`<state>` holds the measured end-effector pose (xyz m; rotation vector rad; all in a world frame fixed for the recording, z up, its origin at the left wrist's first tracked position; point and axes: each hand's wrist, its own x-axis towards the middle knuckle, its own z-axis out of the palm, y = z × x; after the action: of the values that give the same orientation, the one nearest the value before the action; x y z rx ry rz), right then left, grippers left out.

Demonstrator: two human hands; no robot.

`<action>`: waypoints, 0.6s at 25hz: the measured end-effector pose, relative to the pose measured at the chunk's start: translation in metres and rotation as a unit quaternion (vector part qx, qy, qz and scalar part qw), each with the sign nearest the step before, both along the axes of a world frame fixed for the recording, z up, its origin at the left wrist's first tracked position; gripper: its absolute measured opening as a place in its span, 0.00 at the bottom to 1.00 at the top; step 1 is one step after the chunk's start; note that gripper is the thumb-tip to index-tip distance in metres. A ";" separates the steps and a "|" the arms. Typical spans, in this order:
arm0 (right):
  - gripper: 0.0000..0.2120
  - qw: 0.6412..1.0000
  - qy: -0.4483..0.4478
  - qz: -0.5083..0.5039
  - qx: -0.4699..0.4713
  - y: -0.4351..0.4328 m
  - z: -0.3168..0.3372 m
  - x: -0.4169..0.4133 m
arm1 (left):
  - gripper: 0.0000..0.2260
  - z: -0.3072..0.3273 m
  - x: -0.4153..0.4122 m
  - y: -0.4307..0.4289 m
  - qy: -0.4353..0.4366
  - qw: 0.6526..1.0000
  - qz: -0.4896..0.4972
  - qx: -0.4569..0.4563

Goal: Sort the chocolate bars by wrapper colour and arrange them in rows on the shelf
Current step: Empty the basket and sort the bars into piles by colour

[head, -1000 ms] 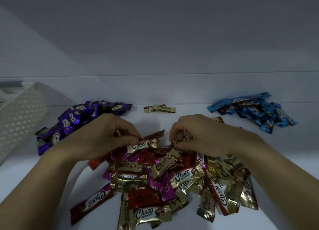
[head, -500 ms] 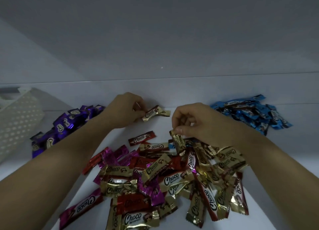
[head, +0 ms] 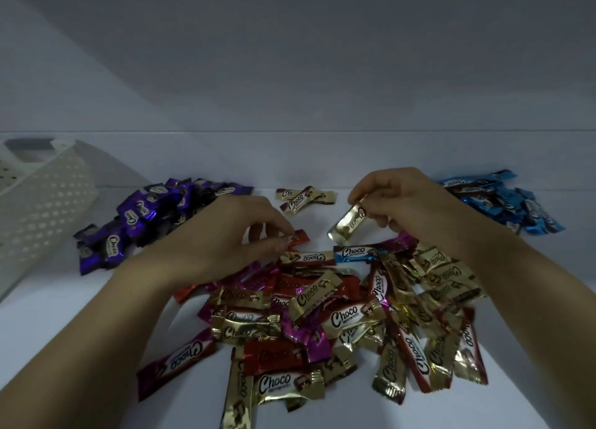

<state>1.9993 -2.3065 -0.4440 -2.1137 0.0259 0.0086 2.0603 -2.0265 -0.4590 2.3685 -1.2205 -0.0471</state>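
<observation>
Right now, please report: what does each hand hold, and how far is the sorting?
Left hand pinches a red bar. Right hand holds a gold bar, short of the gold group. Mixed pile unsorted in front; nothing between bar and group.

One wide-angle view looks from the person's head, forward and steeply down onto the shelf [head: 48,299]. It sits close: both forearms enter from the bottom corners, and the left hand [head: 225,232] and right hand [head: 409,203] lie mid-frame. It faces the shelf's far edge, with the back wall [head: 290,74] filling the upper half.
</observation>
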 end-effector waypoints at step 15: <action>0.13 0.936 -0.096 -0.108 -0.322 0.013 -0.017 0.047 | 0.08 -0.017 0.007 -0.004 0.026 0.999 -0.019 -0.012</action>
<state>2.0464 -2.2932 -0.4605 -2.7468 0.1644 -0.3858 2.0672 -2.0302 -0.4760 2.3087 -1.2352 -0.1043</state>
